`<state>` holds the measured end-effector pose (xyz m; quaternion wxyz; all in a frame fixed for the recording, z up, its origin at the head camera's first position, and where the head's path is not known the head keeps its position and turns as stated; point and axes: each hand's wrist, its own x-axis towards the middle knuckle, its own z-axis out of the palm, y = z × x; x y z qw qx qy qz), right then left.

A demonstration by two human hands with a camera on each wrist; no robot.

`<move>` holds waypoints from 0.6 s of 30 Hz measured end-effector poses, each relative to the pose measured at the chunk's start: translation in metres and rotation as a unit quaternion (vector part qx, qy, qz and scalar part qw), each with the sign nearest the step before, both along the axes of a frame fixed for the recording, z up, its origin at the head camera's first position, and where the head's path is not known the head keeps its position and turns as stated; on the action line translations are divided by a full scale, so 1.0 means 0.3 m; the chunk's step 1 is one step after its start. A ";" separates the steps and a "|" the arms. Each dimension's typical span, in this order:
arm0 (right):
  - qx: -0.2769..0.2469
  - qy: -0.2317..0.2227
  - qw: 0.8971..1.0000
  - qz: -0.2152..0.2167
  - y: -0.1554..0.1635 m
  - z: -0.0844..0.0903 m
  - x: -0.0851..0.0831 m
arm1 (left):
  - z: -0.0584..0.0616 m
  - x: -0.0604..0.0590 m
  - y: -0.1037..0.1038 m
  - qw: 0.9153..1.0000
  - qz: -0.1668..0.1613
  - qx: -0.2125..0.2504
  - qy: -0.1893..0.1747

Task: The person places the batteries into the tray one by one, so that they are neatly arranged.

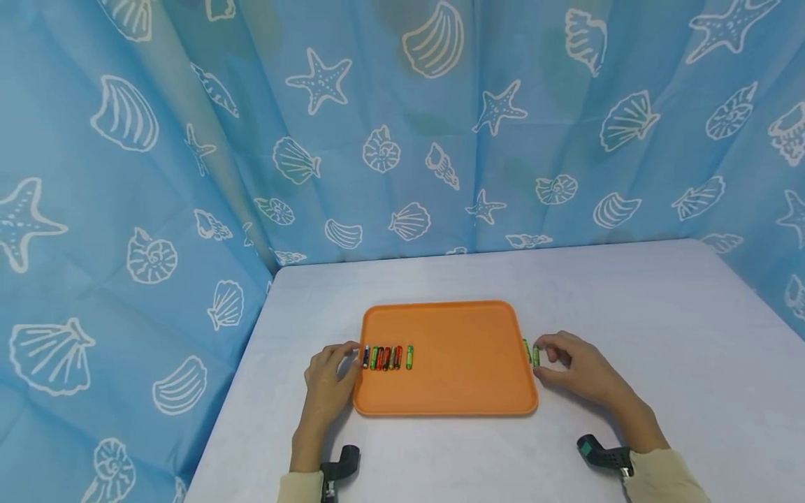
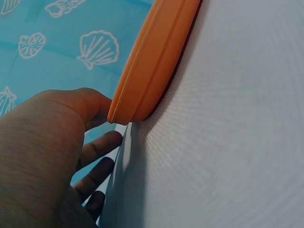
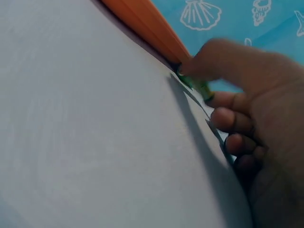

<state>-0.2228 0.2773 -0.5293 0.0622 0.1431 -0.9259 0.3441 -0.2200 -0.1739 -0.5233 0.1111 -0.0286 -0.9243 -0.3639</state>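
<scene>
At the tray's left rim, my left hand (image 1: 327,381) has thumb and index fingertips at the two ends of a dark blue battery (image 1: 366,357). In the left wrist view, the rim hides the thumb tip of my left hand (image 2: 57,142), and the other fingers hang loosely outside the tray. Just beyond the right rim, my right hand (image 1: 581,367) pinches a green battery (image 1: 537,356) end to end between thumb and index finger. A second green battery (image 1: 527,351) lies close beside it, along the tray's edge. In the right wrist view the thumb partly covers the green battery (image 3: 203,89).
The orange tray (image 1: 465,363) sits on a white-covered table (image 1: 453,454). Inside, toward its left, stand several red and green batteries (image 1: 386,358) in a row, with one green battery (image 1: 409,357) apart. A blue shell-print curtain (image 1: 390,105) surrounds the table's back and sides.
</scene>
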 end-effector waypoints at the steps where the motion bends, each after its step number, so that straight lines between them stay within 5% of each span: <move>1: -0.006 0.002 1.000 -0.004 0.002 -0.002 0.000 | 0.000 0.001 0.000 1.000 0.000 0.000 0.000; 8: -0.033 0.021 0.999 -0.017 -0.022 0.022 0.009 | -0.006 0.003 0.005 1.000 -0.007 0.003 0.010; 18: -0.046 0.037 0.998 0.038 -0.200 0.062 -0.002 | 0.001 0.002 0.001 1.000 -0.003 -0.004 0.003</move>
